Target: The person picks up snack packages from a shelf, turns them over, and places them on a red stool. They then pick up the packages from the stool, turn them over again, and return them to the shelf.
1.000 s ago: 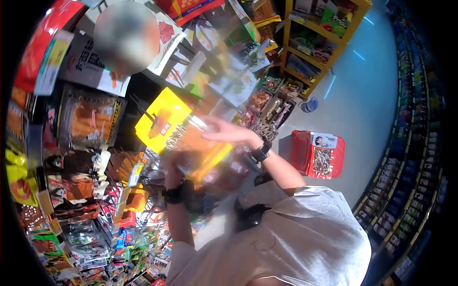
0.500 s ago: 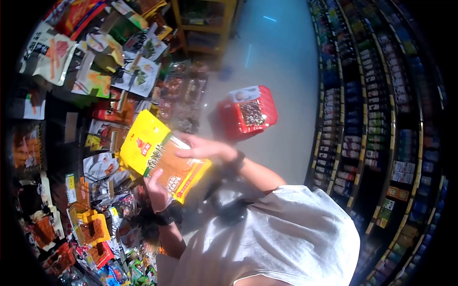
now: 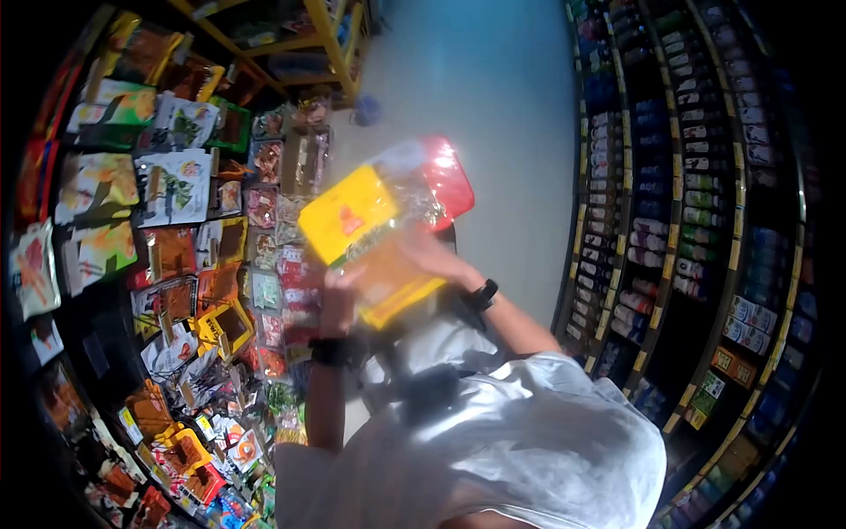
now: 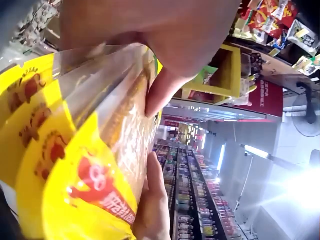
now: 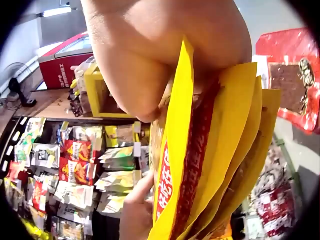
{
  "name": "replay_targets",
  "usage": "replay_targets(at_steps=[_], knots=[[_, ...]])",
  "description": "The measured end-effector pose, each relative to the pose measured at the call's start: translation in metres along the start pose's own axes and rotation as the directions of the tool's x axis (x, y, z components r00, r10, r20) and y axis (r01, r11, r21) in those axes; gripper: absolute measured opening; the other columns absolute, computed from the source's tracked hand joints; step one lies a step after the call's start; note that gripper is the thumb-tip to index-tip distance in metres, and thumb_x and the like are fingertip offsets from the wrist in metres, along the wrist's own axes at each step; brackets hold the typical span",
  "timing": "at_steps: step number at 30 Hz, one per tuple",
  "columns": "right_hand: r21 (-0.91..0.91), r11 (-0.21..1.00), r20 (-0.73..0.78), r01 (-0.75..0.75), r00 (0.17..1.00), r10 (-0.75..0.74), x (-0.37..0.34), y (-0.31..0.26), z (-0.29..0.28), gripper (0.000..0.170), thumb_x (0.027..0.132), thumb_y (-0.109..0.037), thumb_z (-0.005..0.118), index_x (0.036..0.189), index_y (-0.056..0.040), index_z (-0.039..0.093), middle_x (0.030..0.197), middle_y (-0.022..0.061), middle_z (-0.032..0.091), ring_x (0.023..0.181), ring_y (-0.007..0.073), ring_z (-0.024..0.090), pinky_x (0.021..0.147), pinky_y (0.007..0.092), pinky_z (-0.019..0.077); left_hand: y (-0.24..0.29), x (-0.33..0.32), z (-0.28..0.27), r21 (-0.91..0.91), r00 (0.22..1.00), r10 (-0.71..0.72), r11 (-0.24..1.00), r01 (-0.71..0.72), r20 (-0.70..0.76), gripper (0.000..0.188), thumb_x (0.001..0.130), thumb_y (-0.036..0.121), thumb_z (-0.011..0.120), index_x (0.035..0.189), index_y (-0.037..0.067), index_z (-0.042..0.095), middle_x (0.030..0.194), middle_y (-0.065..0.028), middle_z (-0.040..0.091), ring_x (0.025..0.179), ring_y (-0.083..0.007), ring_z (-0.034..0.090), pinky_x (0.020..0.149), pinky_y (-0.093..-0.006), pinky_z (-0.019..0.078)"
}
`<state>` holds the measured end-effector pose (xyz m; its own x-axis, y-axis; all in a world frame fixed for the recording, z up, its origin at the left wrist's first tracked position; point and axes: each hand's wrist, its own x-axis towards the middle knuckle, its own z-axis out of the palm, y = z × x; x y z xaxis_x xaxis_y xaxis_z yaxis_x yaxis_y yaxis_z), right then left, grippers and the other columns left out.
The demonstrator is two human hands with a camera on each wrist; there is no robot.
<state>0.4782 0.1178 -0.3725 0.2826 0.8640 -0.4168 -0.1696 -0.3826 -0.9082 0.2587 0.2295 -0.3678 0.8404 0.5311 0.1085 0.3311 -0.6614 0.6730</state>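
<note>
Several yellow packets with clear windows [image 3: 348,214] are held as a stack in front of the body, blurred in the head view. My left hand [image 3: 337,304] grips their left lower side. On the opposite side my right hand [image 3: 432,257] holds them. The left wrist view has the packets [image 4: 87,185] fanned at their yellow ends, with my left hand [image 4: 155,35] above, its thumb pressed on the front one. Seen from the right wrist, yellow edges [image 5: 220,145] spread below my right hand [image 5: 170,45]. Some fingers are hidden behind the packets.
Packed snack racks [image 3: 181,189] line the left side. A red container [image 3: 451,181] with a packet on it stands on the floor [image 3: 493,115], partly behind the held packets. Shelves of bottles [image 3: 696,185] run along the right, and a yellow rack [image 3: 330,53] stands ahead.
The head view has turned away from the snack racks toward the aisle. Both hands have kept hold of the packets, which now overlap the red container in view.
</note>
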Motion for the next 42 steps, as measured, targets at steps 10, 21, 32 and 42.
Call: replay_targets(at_steps=[10,21,32,42], knots=[[0.067,0.983,-0.219,-0.171,0.959,0.181,0.085,0.097,-0.158,0.051,0.094,-0.032,0.058,0.129,0.0034,0.046,0.108,0.0123,0.062,0.098,0.0194,0.057,0.087,0.0329,0.0472,-0.022,0.164,0.201,-0.806,0.591,-0.605,-0.152,0.572,0.533,0.04,0.081,0.003,0.066,0.118,-0.003,0.053,0.11,-0.0115,0.063,0.098,-0.0214,0.062,0.084,-0.0324,0.0514],[-0.093,0.98,-0.32,-0.175,0.937,0.137,0.177,0.272,-0.21,0.041,0.096,-0.033,0.053,0.114,0.0041,0.051,0.097,0.0058,0.061,0.084,0.0106,0.052,0.075,0.028,0.0455,-0.089,0.196,0.327,-0.315,0.616,-0.755,0.543,0.779,0.224,0.051,0.08,0.027,0.073,0.114,-0.005,0.051,0.105,-0.022,0.064,0.094,-0.036,0.064,0.08,-0.0384,0.051],[-0.25,0.91,-0.479,-0.332,0.859,0.182,0.166,0.251,-0.2,0.044,0.093,-0.034,0.053,0.109,0.0062,0.055,0.102,0.028,0.063,0.094,0.0417,0.061,0.086,0.0437,0.0469,-0.093,0.18,0.284,-0.117,0.591,-0.765,0.632,0.766,-0.257,0.061,0.076,0.036,0.076,0.116,-0.004,0.055,0.111,-0.0198,0.058,0.106,-0.034,0.053,0.091,-0.042,0.0429],[-0.221,0.923,-0.391,-0.314,0.896,0.21,0.17,0.248,-0.207,0.051,0.094,-0.038,0.055,0.12,0.0053,0.048,0.106,0.024,0.064,0.098,0.0321,0.063,0.088,0.0369,0.0474,-0.169,0.11,0.315,-0.377,0.445,-0.895,0.421,0.825,-0.025,0.047,0.078,0.021,0.077,0.113,-0.003,0.058,0.103,-0.0129,0.066,0.093,-0.0199,0.063,0.083,-0.0327,0.0484]])
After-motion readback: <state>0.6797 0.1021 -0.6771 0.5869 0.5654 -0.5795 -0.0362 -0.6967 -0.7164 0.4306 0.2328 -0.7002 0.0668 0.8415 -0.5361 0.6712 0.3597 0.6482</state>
